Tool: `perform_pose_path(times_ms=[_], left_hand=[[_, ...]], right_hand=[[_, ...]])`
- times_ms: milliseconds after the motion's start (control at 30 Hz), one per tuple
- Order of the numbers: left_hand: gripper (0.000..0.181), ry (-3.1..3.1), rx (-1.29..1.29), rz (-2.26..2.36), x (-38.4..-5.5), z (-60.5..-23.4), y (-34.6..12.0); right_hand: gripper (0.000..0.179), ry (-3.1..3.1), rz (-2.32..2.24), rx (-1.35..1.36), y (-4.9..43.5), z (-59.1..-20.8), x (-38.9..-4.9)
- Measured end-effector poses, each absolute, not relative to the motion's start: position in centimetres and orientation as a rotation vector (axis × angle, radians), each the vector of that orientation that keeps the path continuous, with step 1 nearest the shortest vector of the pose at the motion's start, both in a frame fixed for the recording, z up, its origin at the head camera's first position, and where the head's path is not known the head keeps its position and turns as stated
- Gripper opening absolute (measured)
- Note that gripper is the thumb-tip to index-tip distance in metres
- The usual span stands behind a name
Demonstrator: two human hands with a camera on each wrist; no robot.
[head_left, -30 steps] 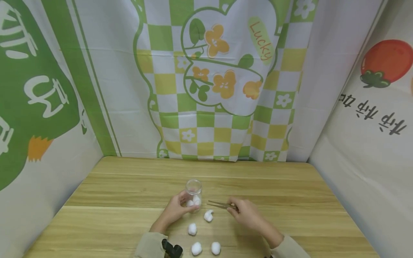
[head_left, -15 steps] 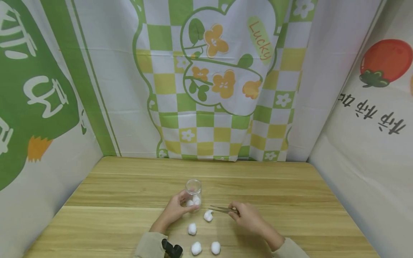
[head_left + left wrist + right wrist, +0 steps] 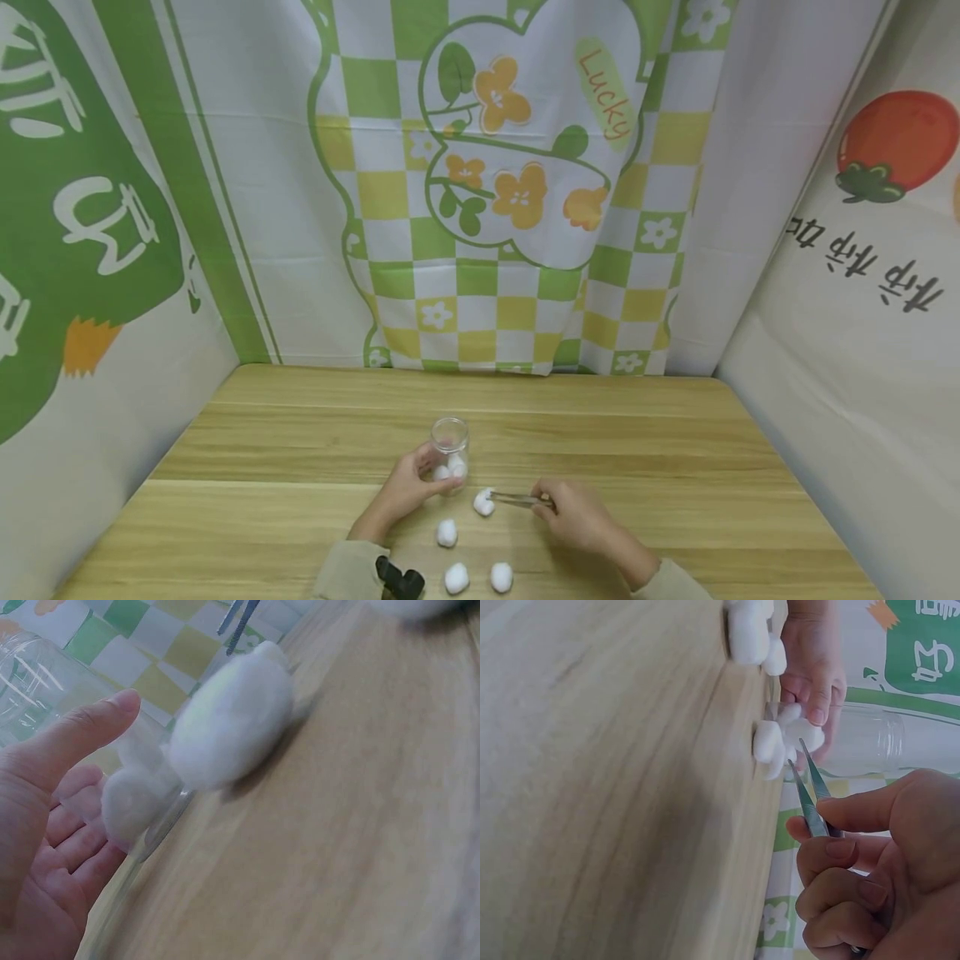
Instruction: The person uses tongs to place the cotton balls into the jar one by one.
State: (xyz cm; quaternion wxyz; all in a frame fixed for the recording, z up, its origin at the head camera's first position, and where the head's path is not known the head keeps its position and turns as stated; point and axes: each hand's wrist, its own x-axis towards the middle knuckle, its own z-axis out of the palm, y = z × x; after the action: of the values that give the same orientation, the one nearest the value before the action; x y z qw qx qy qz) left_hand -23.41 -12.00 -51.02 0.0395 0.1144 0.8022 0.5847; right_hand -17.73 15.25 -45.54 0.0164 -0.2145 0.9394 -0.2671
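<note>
My left hand (image 3: 407, 487) grips a clear jar (image 3: 450, 437) that stands upright and has several cotton balls in its bottom. In the left wrist view the thumb (image 3: 82, 735) lies along one side of the jar and the fingers are round the other. Metal tweezers (image 3: 519, 500) are pinched in my right hand (image 3: 581, 515); their tips are parted in the right wrist view. From the head view the tips reach the edge of a loose cotton ball (image 3: 482, 503) just right of the jar. Whether they touch it is hard to tell.
Nearer to me on the wooden table (image 3: 315, 433) lie three more cotton balls, one (image 3: 447, 533) below the jar and two side by side, left (image 3: 457, 577) and right (image 3: 502, 577). A black wrist mount (image 3: 401, 578) sits at the left sleeve. Printed cloth (image 3: 517, 300) hangs behind the table.
My right hand has lowered the tweezers toward me, from beside the jar down to the nearest cotton ball. The left hand and jar have stayed in place.
</note>
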Motion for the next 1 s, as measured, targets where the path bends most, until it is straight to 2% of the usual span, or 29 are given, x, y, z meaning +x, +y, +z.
perform_pose_path(times_ms=[633, 1000], left_hand=[[0.06, 2.488, 0.367, 1.778, -23.5, -51.1, -12.0], [0.06, 2.464, 0.344, 1.787, -23.3, -50.9, -12.0]], right_hand=[[0.01, 2.92, -0.799, -0.669, 15.5, -46.6, -17.7], [0.006, 3.024, -0.635, -0.759, 15.2, -46.9, -17.8]])
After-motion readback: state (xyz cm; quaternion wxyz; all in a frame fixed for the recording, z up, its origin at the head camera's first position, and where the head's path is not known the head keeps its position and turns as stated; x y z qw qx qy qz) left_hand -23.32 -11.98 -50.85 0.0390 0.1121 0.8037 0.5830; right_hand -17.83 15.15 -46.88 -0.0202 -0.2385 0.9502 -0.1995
